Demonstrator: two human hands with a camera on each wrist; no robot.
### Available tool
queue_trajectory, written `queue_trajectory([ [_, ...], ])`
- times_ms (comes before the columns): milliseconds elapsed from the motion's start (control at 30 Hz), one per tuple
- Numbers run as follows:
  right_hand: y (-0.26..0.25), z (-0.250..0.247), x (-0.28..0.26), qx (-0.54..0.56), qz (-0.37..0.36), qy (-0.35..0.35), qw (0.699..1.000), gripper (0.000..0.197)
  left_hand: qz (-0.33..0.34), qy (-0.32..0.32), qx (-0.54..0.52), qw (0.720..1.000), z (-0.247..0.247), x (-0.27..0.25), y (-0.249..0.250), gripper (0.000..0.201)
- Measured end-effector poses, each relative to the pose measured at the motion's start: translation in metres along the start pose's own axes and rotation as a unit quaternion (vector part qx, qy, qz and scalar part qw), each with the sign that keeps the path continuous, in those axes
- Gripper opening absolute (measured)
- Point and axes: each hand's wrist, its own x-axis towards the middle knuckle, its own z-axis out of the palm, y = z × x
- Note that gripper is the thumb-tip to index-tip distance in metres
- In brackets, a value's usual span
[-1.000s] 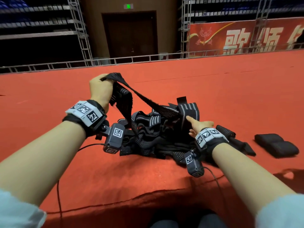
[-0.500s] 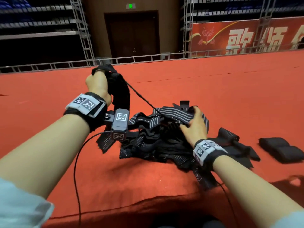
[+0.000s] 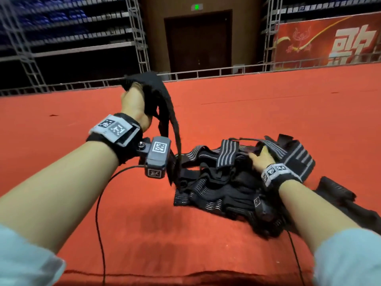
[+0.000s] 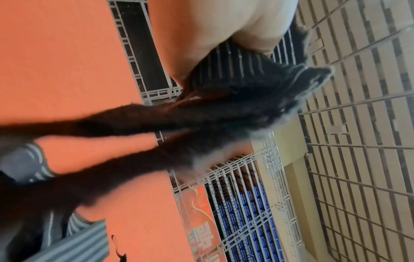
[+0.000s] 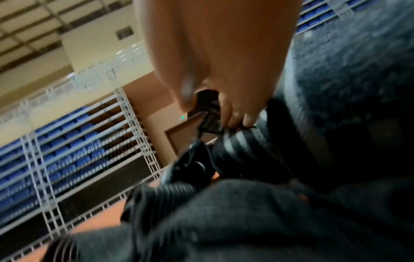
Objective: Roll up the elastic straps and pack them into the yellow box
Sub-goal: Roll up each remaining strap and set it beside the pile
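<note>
Head view, near to far. Pile of straps (image 3: 216, 190) on red carpet (image 3: 268, 112), centre right: soft, light, limp, tangle-prone. Right hand (image 3: 261, 159) on the pile's far side, fingers curled round a striped band. Left hand (image 3: 135, 106) raised at far left, clenched on one black strap (image 3: 165, 112) hanging slack. Best gripped at an end. Yellow box not visible.

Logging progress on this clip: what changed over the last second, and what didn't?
The left hand rose with the black strap it grips, so the strap now hangs steeply, no longer stretched across toward the pile of straps. The right hand went from pointing to lying on the pile's top, then shifted right. The pile stayed on the red carpet.
</note>
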Motion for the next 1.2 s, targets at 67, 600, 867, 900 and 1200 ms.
queue_trajectory([
  [67,-0.018,-0.013,0.007,0.034,-0.022,-0.037,0.998,0.091,-0.024,-0.031,0.005,0.999,0.006,-0.005,-0.007,0.048],
  [600,-0.036,0.045,-0.150,0.482,0.191,-0.335,0.787,0.025,-0.043,-0.048,0.057,0.996,0.010,-0.044,-0.034,0.023],
  [867,0.002,-0.044,-0.106,0.463,0.138,-0.050,0.874,0.014,-0.067,-0.128,0.291,0.946,-0.043,-0.071,-0.079,0.016],
  [900,0.009,-0.057,-0.099,0.458,0.122,-0.017,0.880,0.017,-0.074,-0.134,0.321,0.935,-0.050,-0.073,-0.089,0.017],
  [1200,0.026,-0.151,-0.093,0.387,0.042,0.201,0.899,0.041,-0.036,-0.325,0.747,0.579,-0.091,-0.086,-0.141,0.078],
])
